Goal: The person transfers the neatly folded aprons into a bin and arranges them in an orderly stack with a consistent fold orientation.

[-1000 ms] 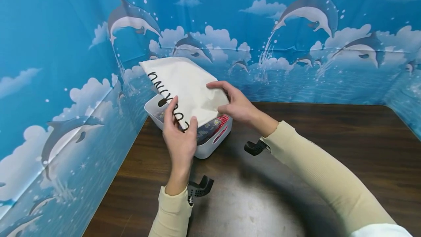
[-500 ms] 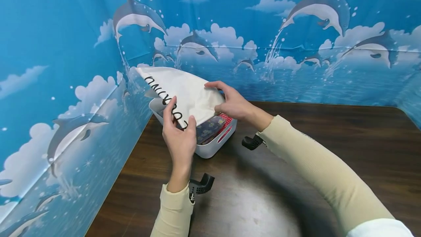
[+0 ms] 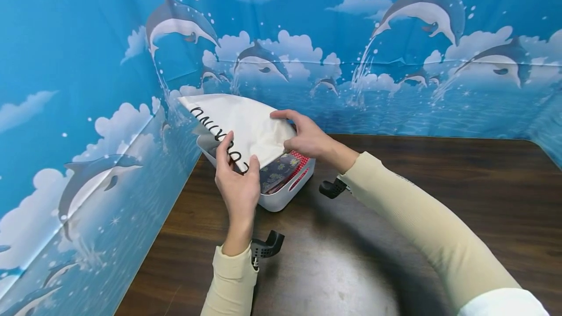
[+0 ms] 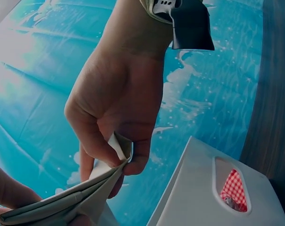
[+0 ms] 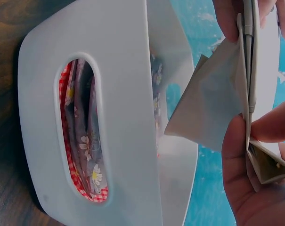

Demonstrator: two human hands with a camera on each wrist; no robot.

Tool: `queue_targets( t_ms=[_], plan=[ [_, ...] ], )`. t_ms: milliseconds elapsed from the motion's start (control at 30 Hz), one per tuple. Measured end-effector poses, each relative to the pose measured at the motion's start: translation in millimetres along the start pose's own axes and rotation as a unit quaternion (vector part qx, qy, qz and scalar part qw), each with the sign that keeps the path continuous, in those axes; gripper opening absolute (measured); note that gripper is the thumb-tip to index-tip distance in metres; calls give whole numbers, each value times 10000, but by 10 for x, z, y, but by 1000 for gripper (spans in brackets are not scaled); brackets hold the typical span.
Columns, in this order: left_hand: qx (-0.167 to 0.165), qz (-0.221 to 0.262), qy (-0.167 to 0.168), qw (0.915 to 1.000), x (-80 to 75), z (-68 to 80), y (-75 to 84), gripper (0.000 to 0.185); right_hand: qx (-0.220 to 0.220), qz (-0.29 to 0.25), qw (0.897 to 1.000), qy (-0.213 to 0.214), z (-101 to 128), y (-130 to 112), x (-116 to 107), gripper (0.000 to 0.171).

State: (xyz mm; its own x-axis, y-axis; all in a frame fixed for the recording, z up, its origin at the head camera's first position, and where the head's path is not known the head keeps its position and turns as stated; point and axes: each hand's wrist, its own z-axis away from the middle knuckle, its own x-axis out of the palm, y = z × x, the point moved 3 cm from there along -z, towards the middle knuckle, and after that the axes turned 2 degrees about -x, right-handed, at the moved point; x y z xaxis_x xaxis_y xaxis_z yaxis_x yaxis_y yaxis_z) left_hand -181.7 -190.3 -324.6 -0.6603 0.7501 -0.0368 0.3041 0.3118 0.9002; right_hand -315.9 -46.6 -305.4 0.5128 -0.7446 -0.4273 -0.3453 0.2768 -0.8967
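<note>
A white pouch [image 3: 252, 118] with black lettering along one edge is held tilted above a white plastic bin [image 3: 278, 202]. My left hand [image 3: 239, 191] pinches its near corner between thumb and fingers. My right hand [image 3: 307, 135] pinches the right-hand edge, thumb below and index finger stretched across the face. Seen from the right wrist, the pouch [image 5: 213, 96] shows folded layers and a seamed edge, gaping a little near the right thumb. Inside the bin lie a dark blue floral fabric item [image 3: 278, 170] and red-checked cloth [image 3: 302, 161], partly covered by the pouch.
The bin stands on a dark wood table [image 3: 417, 199] near its left edge. A blue dolphin-print curtain [image 3: 281, 72] rises behind and at the left. An oval handle slot [image 5: 83, 132] in the bin's side shows the fabrics. Black camera mounts [image 3: 268, 247] sit at both wrists.
The pouch's far left corner has sunk lower and its face has tilted flatter. My right hand has shifted slightly left. Both hands keep their hold on the pouch.
</note>
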Motion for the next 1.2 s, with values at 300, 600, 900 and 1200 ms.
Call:
queue_targets(
  t_ms=[300, 600, 900, 1200],
  plan=[
    [120, -74, -29, 9999, 19, 25, 3, 65, 7, -43, 10000, 18, 6, 2, -35, 78],
    [-603, -3543, -831, 9295, -211, -120, 17, 60, -26, 1306, 9912, 211, -14, 112, -110, 70],
    [-976, -3583, -1345, 9187, -297, -179, -52, 58, 215, 1419, 9895, 179, -4, 258, -89, 63],
    [-721, -3586, -1486, 9187, -193, -144, -56, 57, 365, 1382, 9896, 154, 66, 257, -130, 63]
  ],
)
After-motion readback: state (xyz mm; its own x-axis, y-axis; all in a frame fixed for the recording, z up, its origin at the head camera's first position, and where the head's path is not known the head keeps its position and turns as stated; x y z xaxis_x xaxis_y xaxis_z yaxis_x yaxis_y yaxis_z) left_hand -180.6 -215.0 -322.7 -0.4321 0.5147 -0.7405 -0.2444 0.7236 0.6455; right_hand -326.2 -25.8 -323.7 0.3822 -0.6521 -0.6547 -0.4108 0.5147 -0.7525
